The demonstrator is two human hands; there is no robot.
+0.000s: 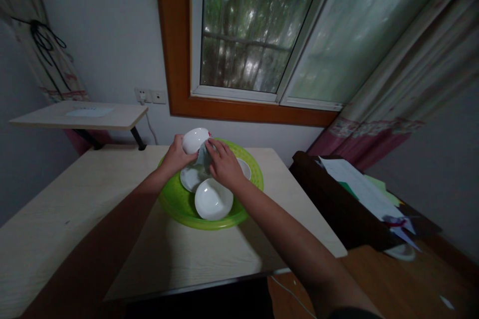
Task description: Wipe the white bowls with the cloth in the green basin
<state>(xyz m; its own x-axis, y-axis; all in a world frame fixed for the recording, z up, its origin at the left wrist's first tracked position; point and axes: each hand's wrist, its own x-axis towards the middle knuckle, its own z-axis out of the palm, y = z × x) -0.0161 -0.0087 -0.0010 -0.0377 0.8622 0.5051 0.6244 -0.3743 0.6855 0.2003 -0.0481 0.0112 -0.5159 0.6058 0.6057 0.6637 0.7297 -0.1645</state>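
Note:
My left hand (177,158) grips a white bowl (195,140) by its side, tilted above a green basin (175,204). A small red mark shows on the bowl's right rim. My right hand (225,162) is closed on a pale grey-green cloth (204,158) against the bowl's right side. Under the hands, in the basin, lie a larger white bowl (213,200), a whitish dish (191,178) partly covered by the cloth, and another white bowl (244,168) half hidden behind my right hand.
The basin stands on a light wooden table (93,194). A small raised shelf (80,113) with a paper on it is at the back left. Behind are wall sockets (150,96) and a window (258,35). To the right, a dark brown piece of furniture (329,204) bears papers (359,189).

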